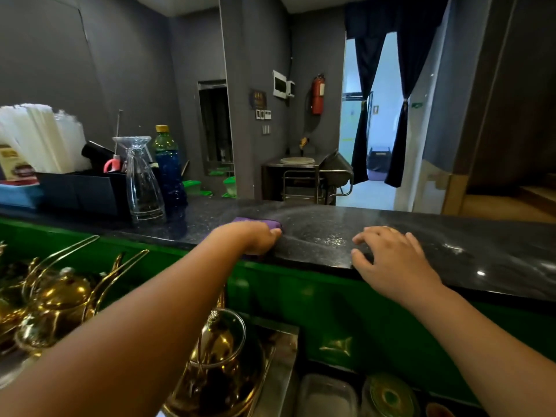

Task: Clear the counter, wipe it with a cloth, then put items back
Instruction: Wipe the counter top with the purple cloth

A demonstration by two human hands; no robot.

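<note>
Cloth (255,221), purple, lies on the counter (316,233) under the left hand (251,237), whose curled fingers grip it; only its far edge shows beyond the knuckles. Right hand (391,260) rests apart on the counter's near edge, fingers spread, holding nothing.

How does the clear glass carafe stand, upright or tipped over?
Upright. The glass carafe stands on its base on the counter, flared mouth pointing up.
</note>
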